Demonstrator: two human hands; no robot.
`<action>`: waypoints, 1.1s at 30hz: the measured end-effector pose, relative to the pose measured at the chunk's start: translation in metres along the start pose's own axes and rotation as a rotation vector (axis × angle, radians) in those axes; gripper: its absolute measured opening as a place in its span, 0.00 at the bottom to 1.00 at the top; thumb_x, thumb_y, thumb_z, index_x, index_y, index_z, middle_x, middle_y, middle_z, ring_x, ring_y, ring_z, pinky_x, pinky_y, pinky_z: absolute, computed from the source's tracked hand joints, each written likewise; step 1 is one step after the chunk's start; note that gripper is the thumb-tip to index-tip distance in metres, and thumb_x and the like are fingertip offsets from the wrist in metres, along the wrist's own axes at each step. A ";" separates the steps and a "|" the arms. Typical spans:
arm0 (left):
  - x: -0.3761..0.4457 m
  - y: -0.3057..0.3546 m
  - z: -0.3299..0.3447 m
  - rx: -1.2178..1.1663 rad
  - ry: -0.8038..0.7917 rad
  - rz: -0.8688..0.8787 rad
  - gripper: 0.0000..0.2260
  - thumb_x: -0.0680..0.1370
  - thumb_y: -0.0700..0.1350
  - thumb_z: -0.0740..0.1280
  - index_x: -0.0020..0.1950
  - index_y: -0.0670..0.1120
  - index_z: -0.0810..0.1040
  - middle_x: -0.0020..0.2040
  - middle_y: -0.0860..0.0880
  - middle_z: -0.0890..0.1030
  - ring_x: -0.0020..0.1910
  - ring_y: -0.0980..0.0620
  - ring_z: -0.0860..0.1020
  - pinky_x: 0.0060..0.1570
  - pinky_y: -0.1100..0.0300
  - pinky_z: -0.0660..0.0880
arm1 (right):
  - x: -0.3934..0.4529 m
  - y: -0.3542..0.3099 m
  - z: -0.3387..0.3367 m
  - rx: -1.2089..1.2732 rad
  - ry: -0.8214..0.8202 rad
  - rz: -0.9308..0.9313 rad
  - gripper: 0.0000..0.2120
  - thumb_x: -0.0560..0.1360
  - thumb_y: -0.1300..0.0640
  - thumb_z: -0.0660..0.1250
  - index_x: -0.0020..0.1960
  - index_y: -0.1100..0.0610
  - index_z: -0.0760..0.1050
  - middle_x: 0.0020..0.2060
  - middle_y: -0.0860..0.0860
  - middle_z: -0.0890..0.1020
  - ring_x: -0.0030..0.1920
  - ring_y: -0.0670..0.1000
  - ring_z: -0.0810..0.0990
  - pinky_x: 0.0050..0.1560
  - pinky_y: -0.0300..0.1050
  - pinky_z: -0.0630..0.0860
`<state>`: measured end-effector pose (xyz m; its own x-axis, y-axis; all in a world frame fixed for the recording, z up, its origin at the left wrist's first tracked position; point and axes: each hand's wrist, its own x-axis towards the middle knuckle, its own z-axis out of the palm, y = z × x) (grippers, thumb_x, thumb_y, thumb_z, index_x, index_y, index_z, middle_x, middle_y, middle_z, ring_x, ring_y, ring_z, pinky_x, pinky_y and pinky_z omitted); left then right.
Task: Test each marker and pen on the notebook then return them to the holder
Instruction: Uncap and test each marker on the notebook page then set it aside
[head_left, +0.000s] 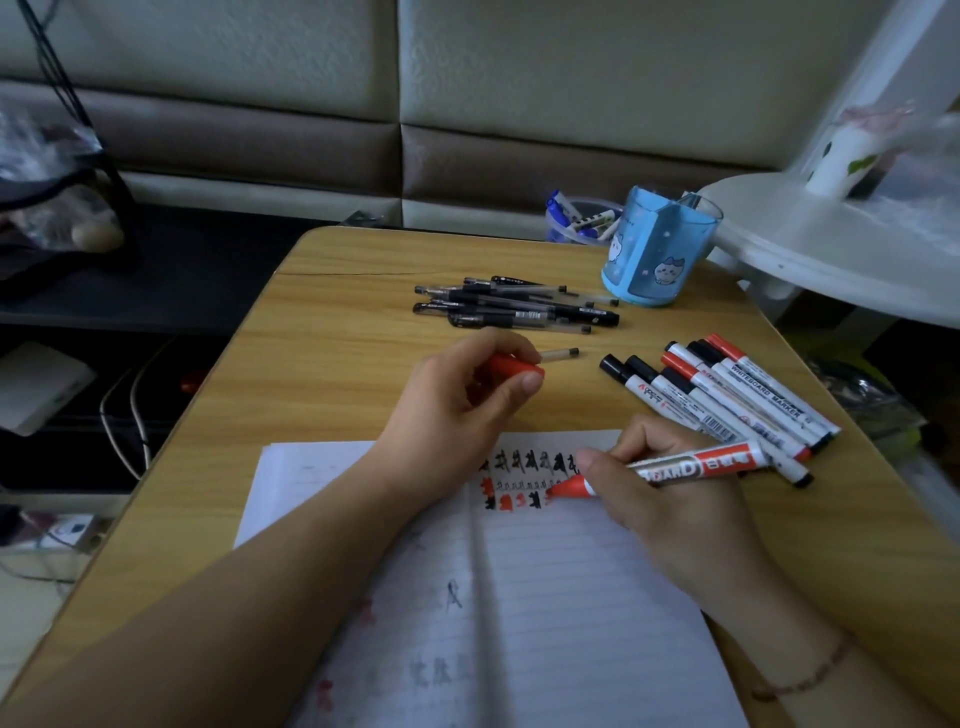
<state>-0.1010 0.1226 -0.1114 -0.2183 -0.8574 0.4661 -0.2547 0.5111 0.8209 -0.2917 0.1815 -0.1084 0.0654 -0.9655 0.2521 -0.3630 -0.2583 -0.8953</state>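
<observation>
The right hand (670, 499) is gripping an uncapped red marker (675, 470) in a writing hold, its tip touching the notebook (545, 597) at the end of the lowest row of test marks near the top of the right page. The left hand (457, 410) is resting on the top edge of the notebook, fingers curled round the red cap (514, 366).

Step in hand, as I judge it: laying down a red test mark. To do it well, keep the stroke short and light, placed just beside the previous mark so the rows stay readable. Keep the left forearm weighting the page so the paper is not sliding. Hold the cap ready so the tip goes straight back under cover, and press until it seats.

Remaining stock: a fan of markers (727, 395) with black and red caps is lying on the bench (337, 374) just right of the notebook; a pile of black pens (519, 306) is lying further back, with one loose pen (561, 355) near the left hand. The blue holder (654, 254) is standing at the far right of the bench and looks empty, so returns seem not yet begun.

Legible text: the held marker is showing "BOARD" in white letters, the start hidden by the fingers; one marker in the fan is reading "WHITEBOARD MARKER". Another is carrying a barcode and a red logo, too small to read. The notebook marks are scribbled characters in black and red, not legible.
</observation>
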 end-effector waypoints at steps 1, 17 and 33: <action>0.000 -0.001 0.000 -0.002 -0.003 0.009 0.05 0.79 0.46 0.67 0.54 0.49 0.79 0.44 0.59 0.80 0.43 0.62 0.77 0.44 0.71 0.70 | 0.000 0.000 0.000 -0.006 -0.004 0.003 0.15 0.73 0.58 0.72 0.31 0.55 0.71 0.24 0.55 0.73 0.23 0.54 0.68 0.23 0.45 0.65; 0.000 -0.003 -0.002 -0.022 -0.041 -0.026 0.11 0.75 0.37 0.72 0.53 0.49 0.78 0.48 0.55 0.81 0.48 0.55 0.79 0.46 0.61 0.76 | 0.001 -0.003 -0.016 0.443 0.001 0.068 0.18 0.63 0.41 0.77 0.40 0.52 0.77 0.26 0.49 0.74 0.26 0.47 0.68 0.24 0.37 0.65; 0.000 0.003 -0.001 0.084 -0.111 0.081 0.12 0.76 0.44 0.71 0.55 0.59 0.79 0.49 0.62 0.82 0.50 0.58 0.79 0.48 0.64 0.73 | 0.002 -0.003 -0.021 0.443 0.059 0.014 0.05 0.73 0.57 0.63 0.43 0.52 0.78 0.36 0.60 0.83 0.27 0.55 0.77 0.24 0.38 0.65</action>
<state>-0.1006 0.1243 -0.1082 -0.3426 -0.8038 0.4863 -0.3088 0.5852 0.7498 -0.3096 0.1814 -0.0975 0.0057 -0.9687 0.2481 0.0708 -0.2471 -0.9664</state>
